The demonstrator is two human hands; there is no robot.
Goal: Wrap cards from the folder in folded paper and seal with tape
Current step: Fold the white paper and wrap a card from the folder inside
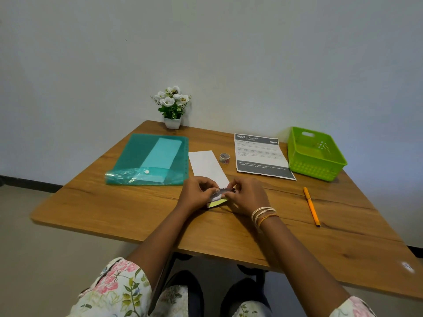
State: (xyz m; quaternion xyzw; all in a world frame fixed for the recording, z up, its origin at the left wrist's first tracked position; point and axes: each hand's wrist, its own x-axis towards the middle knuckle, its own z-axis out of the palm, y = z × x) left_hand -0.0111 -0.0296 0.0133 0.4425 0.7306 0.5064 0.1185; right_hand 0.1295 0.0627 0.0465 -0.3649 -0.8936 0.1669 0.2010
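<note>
We see short white sleeves (pixel 119 287) printed with pink flowers and green leaves, matching floral trousers (pixel 170 300), and thin cream and orange bracelets (pixel 264 215) on the right wrist.

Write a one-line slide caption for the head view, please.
Both hands, left and right, hold small cards at the white folded paper.

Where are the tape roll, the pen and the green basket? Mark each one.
tape roll (pixel 224 158), head view, on its outer side.
pen (pixel 311 205), head view, mid barrel.
green basket (pixel 317 171), head view, near wall.
</note>
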